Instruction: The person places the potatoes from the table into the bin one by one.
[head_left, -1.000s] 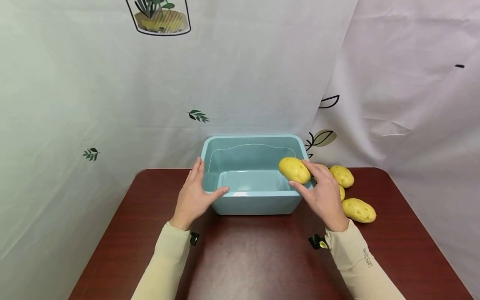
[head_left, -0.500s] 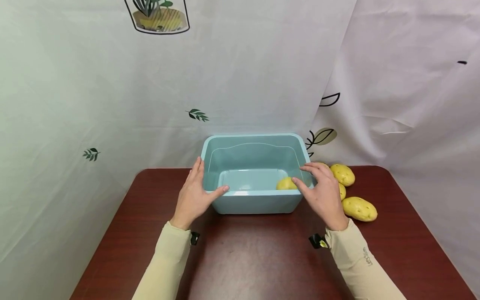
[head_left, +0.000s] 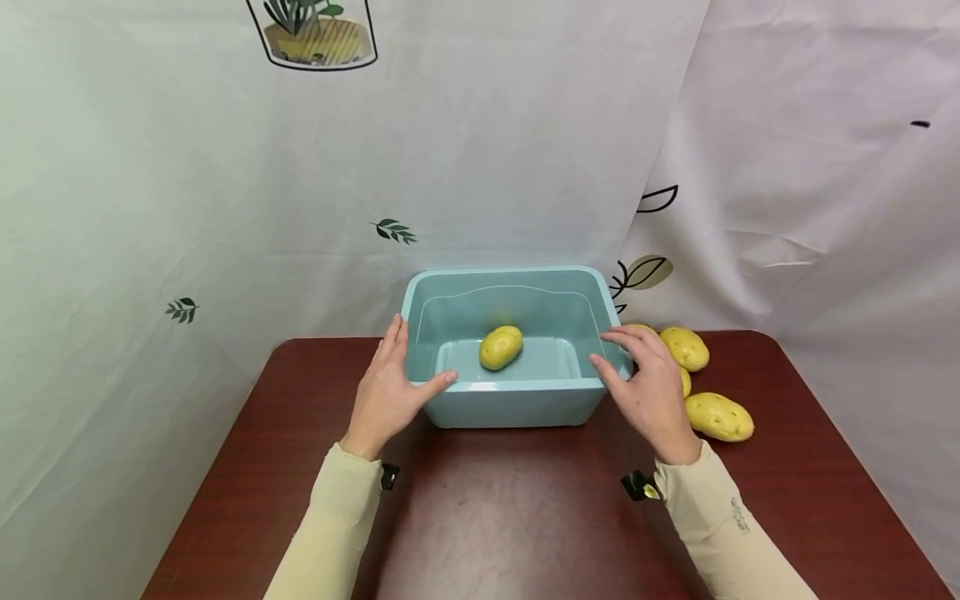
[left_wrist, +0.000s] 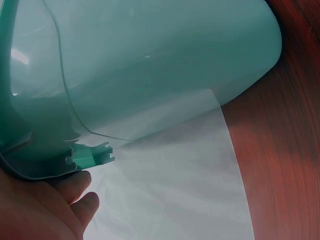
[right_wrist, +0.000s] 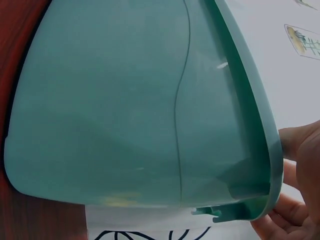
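Note:
A light blue plastic bin (head_left: 517,408) stands on the table with one yellow potato (head_left: 501,347) on its floor, left of the middle. My left hand (head_left: 386,392) lies at the bin's front left corner, fingers straight along the left side, thumb over the front rim. In the left wrist view, fingertips (left_wrist: 86,205) show just past the bin's rim. At the right end, my right hand (head_left: 643,379) holds nothing; its fingers and thumb are spread apart over the right rim. The right wrist view has fingers (right_wrist: 287,215) close beside the bin's rim.
Several more yellow potatoes (head_left: 718,417) lie on the dark red-brown table (head_left: 480,517) right of the bin, partly behind my right hand. A pale printed cloth (head_left: 510,167) hangs close behind the bin and the table's back edge.
My right hand has let go of the potato, which dropped into the bin and rolled left from the right end. The left hand stays where it was.

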